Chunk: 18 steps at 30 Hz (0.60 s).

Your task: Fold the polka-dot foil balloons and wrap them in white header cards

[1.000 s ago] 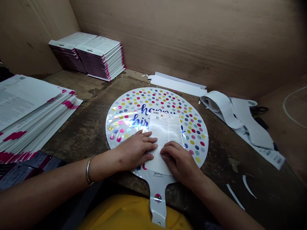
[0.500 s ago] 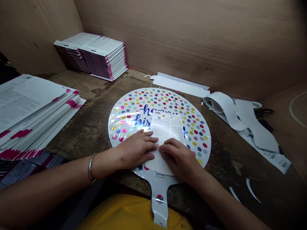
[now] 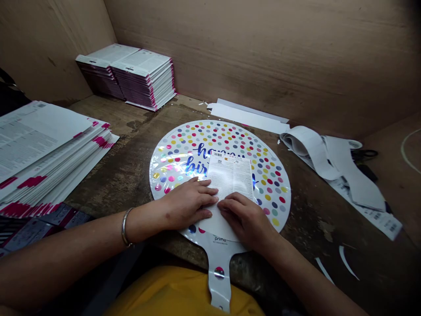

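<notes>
A round, flat balloon [image 3: 174,145] with coloured dots and blue lettering lies on the table, its tail hanging over the near edge. On its middle rests a white printed sheet [image 3: 230,177] with a barcode at the top. My left hand [image 3: 189,202] lies flat with fingers spread, fingertips on the left side of the sheet. Over the sheet's lower right part is my right hand [image 3: 245,217], its fingers curled together; what they pinch, if anything, is hidden. The two hands nearly touch near the middle of the sheet.
Printed cards with pink edges are stacked at the left [image 3: 55,153] and back left [image 3: 141,79]. A loose label strip [image 3: 348,175] curls at the right, near black scissors [image 3: 365,153]. White strips [image 3: 248,115] lie along the back wall.
The whole view has shifted very slightly. Both hands keep their places on the sheet and balloon.
</notes>
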Available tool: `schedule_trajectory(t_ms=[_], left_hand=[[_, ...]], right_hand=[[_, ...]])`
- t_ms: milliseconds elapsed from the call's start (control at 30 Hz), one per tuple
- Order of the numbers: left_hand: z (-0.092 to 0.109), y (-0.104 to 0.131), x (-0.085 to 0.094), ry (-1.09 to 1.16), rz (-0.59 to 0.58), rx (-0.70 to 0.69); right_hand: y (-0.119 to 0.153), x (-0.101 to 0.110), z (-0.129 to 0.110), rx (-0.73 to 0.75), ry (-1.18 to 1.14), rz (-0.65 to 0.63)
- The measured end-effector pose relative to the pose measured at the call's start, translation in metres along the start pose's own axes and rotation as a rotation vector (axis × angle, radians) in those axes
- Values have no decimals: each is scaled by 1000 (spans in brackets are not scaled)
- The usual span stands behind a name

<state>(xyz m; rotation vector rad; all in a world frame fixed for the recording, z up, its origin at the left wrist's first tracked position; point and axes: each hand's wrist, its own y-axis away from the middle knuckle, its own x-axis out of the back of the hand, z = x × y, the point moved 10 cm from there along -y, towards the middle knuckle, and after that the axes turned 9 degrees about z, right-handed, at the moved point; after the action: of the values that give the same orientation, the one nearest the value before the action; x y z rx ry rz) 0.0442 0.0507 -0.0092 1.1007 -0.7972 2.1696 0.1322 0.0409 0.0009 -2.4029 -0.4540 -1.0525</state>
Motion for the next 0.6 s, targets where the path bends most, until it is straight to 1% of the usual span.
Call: schedule_trajectory(t_ms=[100,233,367,433,500,533,600], left_hand=[[-1,-1,0,3,-12,2],[-2,-2,0,7,-19,8],[-1,-3,-1,9,-30,16],[-1,-3,-1,9,-31,17],[-2,-3,0,10,-21,14],[-3,-2,0,12,-14,10],[-6,1,1,19,-5,3]], right_hand=[[-4,-6,0,2,12,-31],[-11,-7,0,0,22,-54],[-20,-16,-4,35,122,-144],[-20,-19,-9,56,180,-166],[-10,-13,-13,63,200,-134],[1,-5,-14,64,196,-104],[32,20,-15,72,181,-33]])
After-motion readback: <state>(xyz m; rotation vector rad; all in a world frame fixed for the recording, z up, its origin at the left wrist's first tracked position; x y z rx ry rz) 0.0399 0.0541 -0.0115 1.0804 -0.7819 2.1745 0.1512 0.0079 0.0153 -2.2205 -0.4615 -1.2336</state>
